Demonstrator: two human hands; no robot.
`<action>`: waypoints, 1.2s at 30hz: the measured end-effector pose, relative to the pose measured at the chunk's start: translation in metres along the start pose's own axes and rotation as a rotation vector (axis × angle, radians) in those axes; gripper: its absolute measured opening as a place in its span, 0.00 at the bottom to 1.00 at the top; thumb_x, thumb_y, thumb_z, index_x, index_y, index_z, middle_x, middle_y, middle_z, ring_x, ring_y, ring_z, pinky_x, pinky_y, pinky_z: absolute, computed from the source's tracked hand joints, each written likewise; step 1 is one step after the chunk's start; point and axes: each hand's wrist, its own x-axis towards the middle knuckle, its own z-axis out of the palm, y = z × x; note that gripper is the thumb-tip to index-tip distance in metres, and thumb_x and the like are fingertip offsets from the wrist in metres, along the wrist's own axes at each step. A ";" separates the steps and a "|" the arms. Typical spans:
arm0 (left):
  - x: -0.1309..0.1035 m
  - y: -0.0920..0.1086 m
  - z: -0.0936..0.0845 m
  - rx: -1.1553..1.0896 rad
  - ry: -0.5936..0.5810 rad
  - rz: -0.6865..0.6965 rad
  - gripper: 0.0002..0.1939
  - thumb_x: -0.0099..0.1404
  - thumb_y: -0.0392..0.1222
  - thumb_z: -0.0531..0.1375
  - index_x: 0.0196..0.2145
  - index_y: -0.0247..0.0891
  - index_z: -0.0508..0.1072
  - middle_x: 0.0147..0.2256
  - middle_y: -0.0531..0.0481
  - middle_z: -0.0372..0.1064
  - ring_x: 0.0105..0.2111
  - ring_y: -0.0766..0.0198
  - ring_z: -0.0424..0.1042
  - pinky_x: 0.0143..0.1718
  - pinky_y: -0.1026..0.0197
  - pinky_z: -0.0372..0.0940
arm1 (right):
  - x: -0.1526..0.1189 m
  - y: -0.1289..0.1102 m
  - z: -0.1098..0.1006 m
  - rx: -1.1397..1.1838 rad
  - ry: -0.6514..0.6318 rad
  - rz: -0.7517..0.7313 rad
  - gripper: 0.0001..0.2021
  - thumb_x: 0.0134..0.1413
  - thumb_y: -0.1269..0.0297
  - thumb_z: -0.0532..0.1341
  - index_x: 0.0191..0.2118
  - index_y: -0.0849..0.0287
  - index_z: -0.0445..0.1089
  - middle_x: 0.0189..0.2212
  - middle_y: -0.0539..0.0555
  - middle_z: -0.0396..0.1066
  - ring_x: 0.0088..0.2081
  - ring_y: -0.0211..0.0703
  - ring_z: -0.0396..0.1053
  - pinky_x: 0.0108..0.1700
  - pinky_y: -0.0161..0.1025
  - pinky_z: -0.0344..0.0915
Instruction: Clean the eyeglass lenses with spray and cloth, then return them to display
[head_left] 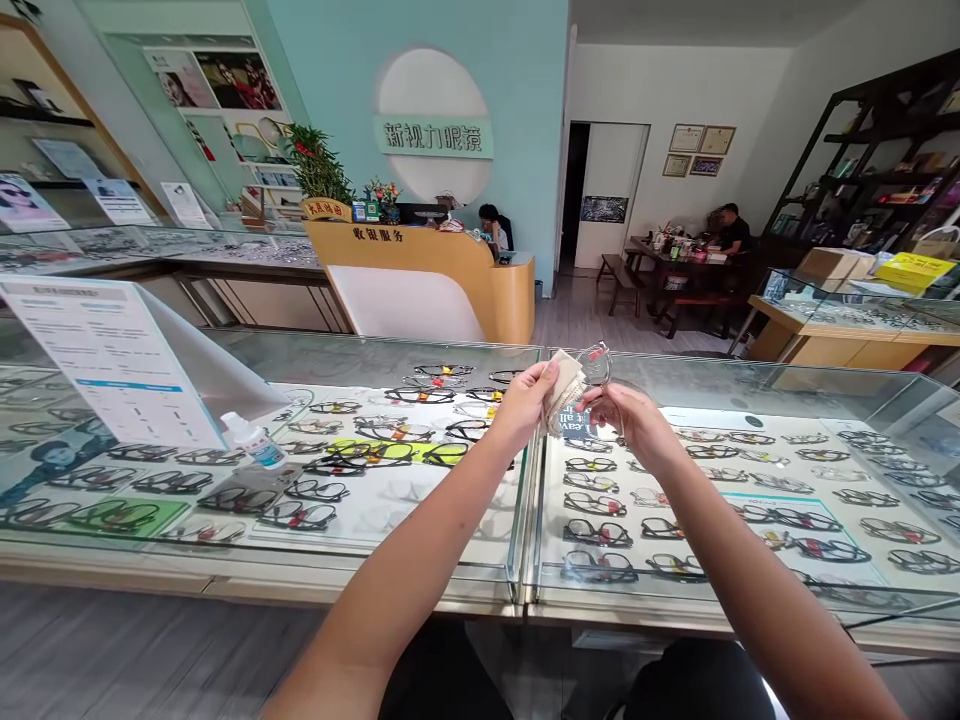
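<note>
Over the glass display case, my left hand [526, 405] is closed on a folded beige cloth [564, 385]. Just to its right, my right hand [632, 415] pinches a pair of clear-framed eyeglasses [597, 362] by a lower part. The frame stands upright between both hands, and the cloth's edge lies beside or against it; I cannot tell whether they touch. On the counter's left part stands a small white spray bottle [255, 440] with a blue label. Rows of eyeglasses [592, 503] lie beneath the glass.
A white tent-shaped sign [112, 360] stands on the counter at left. Beyond is a wooden reception desk [420, 270] with a person [495, 228] behind it. Another person [733, 232] sits at a dark table at the back right. Boxes [836, 265] rest on another display case.
</note>
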 end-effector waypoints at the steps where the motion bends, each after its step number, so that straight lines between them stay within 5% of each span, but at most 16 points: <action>1: 0.000 -0.002 0.000 0.021 -0.001 0.005 0.33 0.53 0.68 0.77 0.38 0.34 0.78 0.29 0.53 0.75 0.27 0.69 0.70 0.30 0.66 0.64 | 0.000 0.001 0.000 -0.002 -0.011 -0.004 0.19 0.66 0.44 0.65 0.44 0.55 0.83 0.41 0.57 0.83 0.36 0.47 0.71 0.42 0.45 0.65; 10: -0.003 -0.004 0.001 0.064 -0.059 -0.031 0.33 0.56 0.67 0.76 0.41 0.34 0.78 0.29 0.51 0.75 0.24 0.69 0.69 0.27 0.65 0.63 | -0.005 -0.001 0.003 -0.085 -0.101 0.007 0.19 0.69 0.44 0.63 0.44 0.54 0.83 0.43 0.57 0.83 0.39 0.49 0.71 0.46 0.46 0.65; 17: -0.009 0.001 0.003 0.040 -0.217 -0.093 0.31 0.62 0.69 0.72 0.42 0.36 0.75 0.22 0.52 0.71 0.19 0.66 0.68 0.24 0.63 0.63 | -0.004 0.003 0.004 -0.102 -0.150 0.008 0.20 0.68 0.43 0.64 0.43 0.55 0.84 0.41 0.58 0.82 0.40 0.49 0.72 0.47 0.47 0.65; 26: -0.009 0.007 -0.001 0.088 -0.288 -0.113 0.32 0.60 0.58 0.77 0.53 0.36 0.75 0.29 0.51 0.76 0.23 0.65 0.73 0.29 0.62 0.68 | -0.006 -0.001 0.005 -0.037 -0.141 0.014 0.18 0.68 0.45 0.64 0.42 0.54 0.85 0.39 0.57 0.83 0.39 0.49 0.72 0.45 0.46 0.65; 36: -0.023 0.009 0.024 0.182 -0.176 0.090 0.28 0.63 0.66 0.72 0.38 0.39 0.71 0.15 0.58 0.64 0.12 0.70 0.59 0.17 0.66 0.56 | -0.009 0.009 0.016 -0.085 -0.206 0.001 0.18 0.71 0.47 0.63 0.43 0.53 0.86 0.40 0.56 0.82 0.39 0.46 0.70 0.46 0.44 0.65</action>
